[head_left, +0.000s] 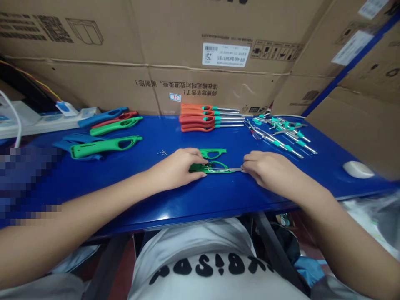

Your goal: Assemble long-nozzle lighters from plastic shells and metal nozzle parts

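My left hand (179, 166) rests on the blue table (218, 196), its fingers closed on a green plastic handle shell (210, 168) that lies flat with wire parts inside. A second green shell half (213, 153) lies just behind it. My right hand (267, 168) is closed in a pinch on a thin metal tube (235, 169) sticking out of the shell's right end.
Orange finished lighters (206, 118) are stacked at the back centre. Metal tubes with teal collars (281, 133) lie at the back right. Green, blue and red empty shells (106, 133) lie at the left. Cardboard boxes (187, 54) wall off the back. A small white object (358, 169) sits at the right edge.
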The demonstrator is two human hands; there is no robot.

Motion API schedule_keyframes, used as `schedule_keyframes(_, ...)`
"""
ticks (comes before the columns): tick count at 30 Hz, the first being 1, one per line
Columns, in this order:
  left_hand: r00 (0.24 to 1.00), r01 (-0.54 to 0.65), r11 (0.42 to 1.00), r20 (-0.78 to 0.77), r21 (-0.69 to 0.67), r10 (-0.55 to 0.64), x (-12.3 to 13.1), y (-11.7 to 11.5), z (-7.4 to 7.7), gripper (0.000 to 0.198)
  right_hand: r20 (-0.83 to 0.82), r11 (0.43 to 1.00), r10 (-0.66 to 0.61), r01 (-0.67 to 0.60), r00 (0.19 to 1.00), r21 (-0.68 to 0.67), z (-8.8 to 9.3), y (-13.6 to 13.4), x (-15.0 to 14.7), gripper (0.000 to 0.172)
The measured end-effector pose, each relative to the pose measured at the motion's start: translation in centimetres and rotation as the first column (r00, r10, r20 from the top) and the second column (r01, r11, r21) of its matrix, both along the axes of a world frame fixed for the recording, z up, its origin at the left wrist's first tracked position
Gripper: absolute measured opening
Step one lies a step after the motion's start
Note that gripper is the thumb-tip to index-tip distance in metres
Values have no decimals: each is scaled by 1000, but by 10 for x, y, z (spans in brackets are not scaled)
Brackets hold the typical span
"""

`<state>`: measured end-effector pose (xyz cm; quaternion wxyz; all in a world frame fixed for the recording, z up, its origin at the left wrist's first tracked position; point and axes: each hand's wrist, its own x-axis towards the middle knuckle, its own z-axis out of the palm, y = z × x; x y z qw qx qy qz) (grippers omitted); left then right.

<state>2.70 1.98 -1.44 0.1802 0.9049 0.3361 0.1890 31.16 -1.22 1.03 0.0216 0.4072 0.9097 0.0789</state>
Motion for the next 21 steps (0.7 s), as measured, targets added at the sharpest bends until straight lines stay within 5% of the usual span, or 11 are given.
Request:
schedule_keyframes(11, 976, -79, 992, 196, -95, 97, 1, 7, -3, 15, 5, 999, -28, 28, 1000, -26, 1, -1, -1, 24)
schedule_keyframes(21, 993, -4, 998, 122, 64, -4, -1, 6, -3, 12, -15, 999, -32, 31, 999, -17, -2, 0, 1, 24)
